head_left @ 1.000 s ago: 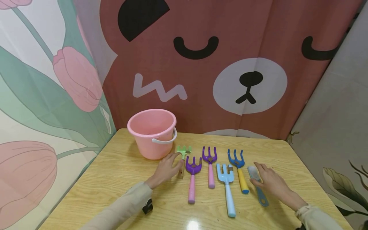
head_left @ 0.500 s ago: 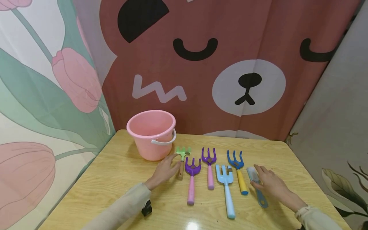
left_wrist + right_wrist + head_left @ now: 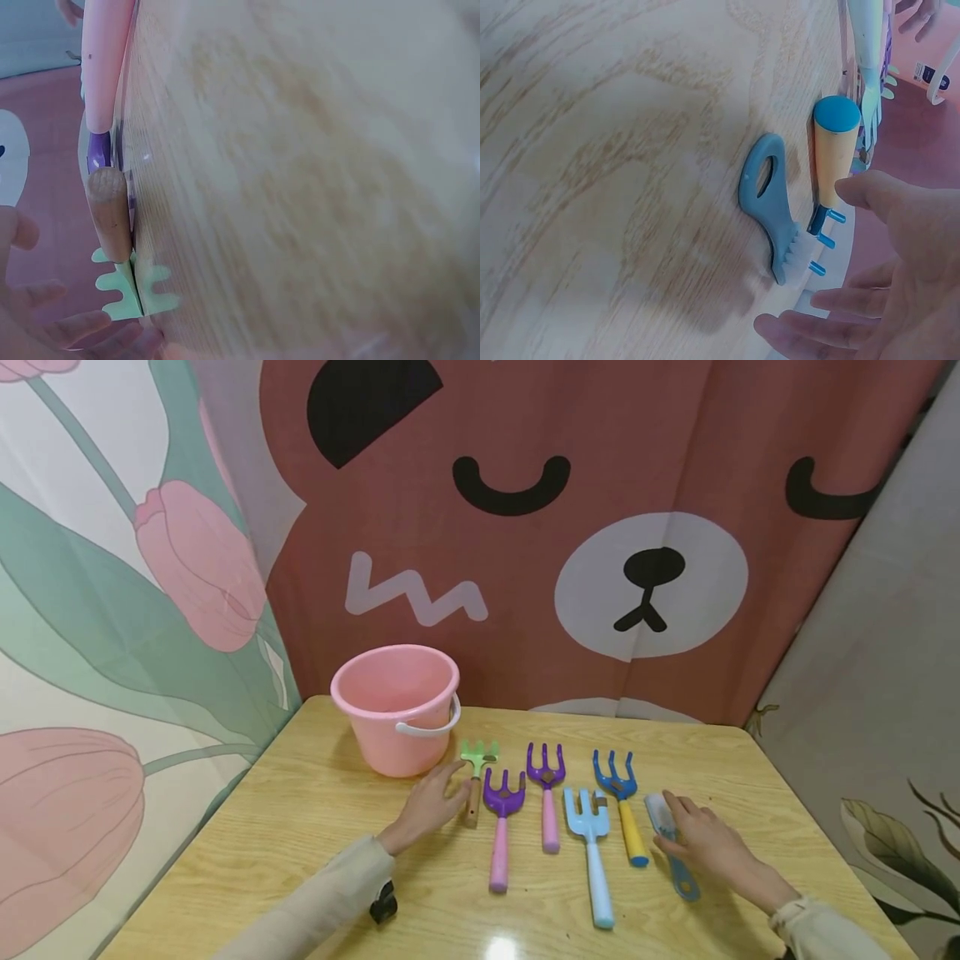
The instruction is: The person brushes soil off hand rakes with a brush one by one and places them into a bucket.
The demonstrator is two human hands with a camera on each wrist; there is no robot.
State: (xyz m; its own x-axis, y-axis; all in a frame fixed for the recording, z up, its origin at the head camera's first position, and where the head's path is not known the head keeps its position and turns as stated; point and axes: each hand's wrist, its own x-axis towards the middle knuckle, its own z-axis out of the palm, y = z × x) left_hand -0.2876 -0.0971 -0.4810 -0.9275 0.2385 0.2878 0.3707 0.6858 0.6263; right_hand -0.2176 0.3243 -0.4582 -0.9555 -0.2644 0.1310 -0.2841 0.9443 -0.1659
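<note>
My left hand [image 3: 429, 803], fingers relaxed, hovers or rests just left of a small green hand rake [image 3: 478, 757] with a wooden handle [image 3: 109, 217]; whether it touches the rake I cannot tell. Over at the right, my right hand [image 3: 708, 843] is held with fingers loosely spread above a blue-handled brush [image 3: 681, 877]. In the right wrist view the brush [image 3: 769, 199] lies on the table with white bristles, apart from the thumb and fingers. Neither hand grips anything.
Between the hands lie two purple forks with pink handles [image 3: 499, 856] [image 3: 551, 822], a light blue fork [image 3: 597, 877] and a blue rake with a yellow handle [image 3: 632, 835]. A pink bucket [image 3: 401, 743] with a white handle stands at the back left of the wooden table [image 3: 300, 860].
</note>
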